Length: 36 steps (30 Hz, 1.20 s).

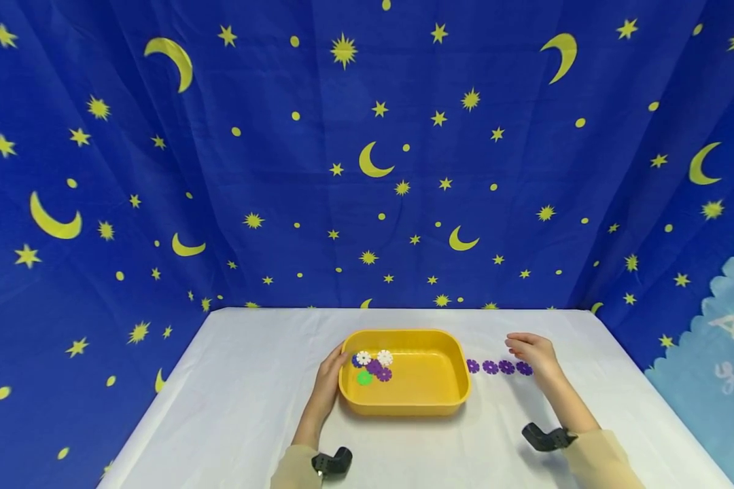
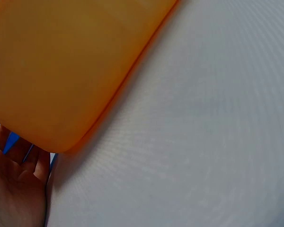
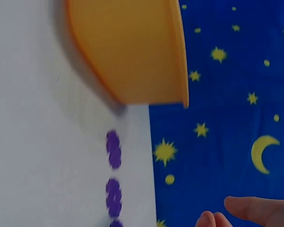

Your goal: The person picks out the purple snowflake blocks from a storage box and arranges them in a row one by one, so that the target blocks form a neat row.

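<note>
A yellow plastic basin (image 1: 428, 380) stands on the white table; its outer wall fills the upper left of the left wrist view. My left hand (image 1: 327, 373) holds the basin's left side, with the fingers along the outer wall and the thumb by the rim. Inside the basin's left part lie several snowflake discs: white (image 1: 385, 357), purple (image 1: 384, 374), green (image 1: 364, 377) and a partly covered blue one. Several purple snowflake discs (image 1: 491, 367) form a row right of the basin. Over that row's right end hovers my right hand (image 1: 535, 352), fingers loosely bent, with nothing visible between them.
A blue curtain (image 1: 318, 197) with yellow moons and stars rises behind the table and along its sides. Light-blue scalloped cloth (image 1: 718, 353) hangs at the far right. White tabletop (image 1: 238, 407) extends left of the basin and in front of it.
</note>
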Motion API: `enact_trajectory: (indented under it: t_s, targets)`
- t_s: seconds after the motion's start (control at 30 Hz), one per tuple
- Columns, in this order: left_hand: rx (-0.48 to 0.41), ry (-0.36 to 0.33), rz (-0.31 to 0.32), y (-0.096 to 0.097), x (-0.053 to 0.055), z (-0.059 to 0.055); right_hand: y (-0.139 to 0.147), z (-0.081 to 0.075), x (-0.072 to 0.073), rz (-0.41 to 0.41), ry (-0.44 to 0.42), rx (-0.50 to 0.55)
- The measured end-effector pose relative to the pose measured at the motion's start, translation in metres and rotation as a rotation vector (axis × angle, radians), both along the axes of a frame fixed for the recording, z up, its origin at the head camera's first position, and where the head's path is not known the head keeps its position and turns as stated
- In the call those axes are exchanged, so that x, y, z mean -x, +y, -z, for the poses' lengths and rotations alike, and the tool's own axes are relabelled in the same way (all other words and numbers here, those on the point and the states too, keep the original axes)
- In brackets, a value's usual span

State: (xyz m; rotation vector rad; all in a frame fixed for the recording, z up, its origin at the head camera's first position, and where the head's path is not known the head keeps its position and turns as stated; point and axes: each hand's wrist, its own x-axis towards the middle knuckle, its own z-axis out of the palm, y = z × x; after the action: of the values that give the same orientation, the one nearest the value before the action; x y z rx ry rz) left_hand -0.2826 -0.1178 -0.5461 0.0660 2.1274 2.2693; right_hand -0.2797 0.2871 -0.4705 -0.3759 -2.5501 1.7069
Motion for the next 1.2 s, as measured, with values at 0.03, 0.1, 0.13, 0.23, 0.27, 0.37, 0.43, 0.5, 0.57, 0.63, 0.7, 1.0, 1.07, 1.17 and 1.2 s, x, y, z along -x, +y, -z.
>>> enact_trajectory:
  t_s: [0.03,0.1,0.13,0.23,0.27,0.37,0.43,0.5,0.57,0.63,0.7,1.0,1.07,1.17,1.2]
  targets:
    - [-0.002,-0.005,0.002,0.0,0.0,-0.001,-0.002,0.0,0.001,-0.009,0.003,0.002]
    - [-0.003,-0.005,0.008,0.0,-0.001,-0.004,-0.007,0.001,0.003,-0.009,0.01,0.018]
    - [0.0,-0.001,0.009,0.0,-0.001,-0.004,-0.008,0.004,0.006,-0.011,0.021,0.031]
    - [0.003,0.001,0.005,-0.001,0.0,-0.003,-0.017,0.001,0.009,-0.029,0.028,0.035]
    - [0.004,0.004,0.003,-0.001,0.001,-0.001,-0.021,-0.001,0.009,-0.029,0.031,0.043]
    - [-0.004,0.019,-0.003,0.0,0.002,0.003,-0.036,-0.01,0.007,-0.07,0.034,0.054]
    - [-0.01,0.037,-0.003,0.001,0.003,0.005,-0.045,-0.013,0.006,-0.094,0.034,0.087]
    - [-0.015,0.047,-0.005,0.001,0.003,0.006,-0.053,-0.014,0.006,-0.115,0.032,0.115]
    - [-0.014,0.042,-0.014,0.002,0.003,0.007,-0.061,-0.014,0.006,-0.125,0.021,0.118]
    - [-0.002,0.042,-0.016,0.002,0.002,0.007,-0.069,-0.012,0.006,-0.126,0.013,0.116]
    - [0.008,0.038,-0.014,0.001,0.003,0.006,-0.077,-0.01,0.006,-0.125,0.008,0.113]
    - [0.027,0.041,-0.016,-0.001,0.001,0.005,-0.117,-0.008,0.004,-0.173,0.008,0.179]
    - [0.025,0.033,-0.013,0.0,0.001,0.004,-0.126,-0.007,0.005,-0.188,0.019,0.204]
    - [0.03,0.038,-0.009,0.001,0.0,0.005,-0.138,-0.002,0.007,-0.227,0.032,0.226]
    - [0.025,0.033,-0.011,0.001,0.0,0.005,-0.142,-0.001,0.007,-0.236,0.035,0.227]
